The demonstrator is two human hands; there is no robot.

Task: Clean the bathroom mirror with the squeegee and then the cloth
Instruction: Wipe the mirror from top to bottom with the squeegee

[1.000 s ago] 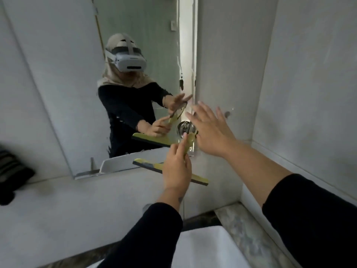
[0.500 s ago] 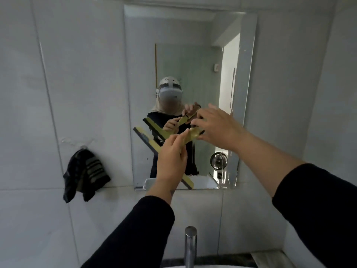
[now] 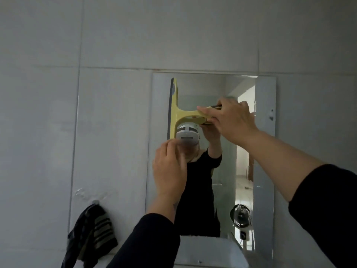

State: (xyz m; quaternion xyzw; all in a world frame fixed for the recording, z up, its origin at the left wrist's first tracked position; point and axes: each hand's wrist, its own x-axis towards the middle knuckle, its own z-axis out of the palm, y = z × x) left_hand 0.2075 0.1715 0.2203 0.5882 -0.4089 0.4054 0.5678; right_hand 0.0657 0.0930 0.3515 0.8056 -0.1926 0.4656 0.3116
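Note:
The rectangular mirror (image 3: 265, 151) hangs on a grey tiled wall. A yellow squeegee (image 3: 174, 113) lies against its upper left part, with the dark blade edge upright and the handle pointing right. My right hand (image 3: 233, 120) is closed around the handle. My left hand (image 3: 170, 169) is below, its curled fingertips at the lower end of the blade. A dark striped cloth (image 3: 91, 235) hangs from a wall hook left of the mirror's bottom corner. The mirror reflects me, partly hidden behind my arms.
The hook (image 3: 95, 202) holding the cloth sits on the tile with smeared marks around it. The mirror's lower part reflects a white basin (image 3: 208, 252), a small fan (image 3: 240, 215) and a bright doorway. Plain tiled wall surrounds the mirror.
The view has tilted upward. The squeegee went from slanted at mid-mirror to the upper left, its blade now upright. My right hand closed on the handle and my left slid down to the blade's lower end.

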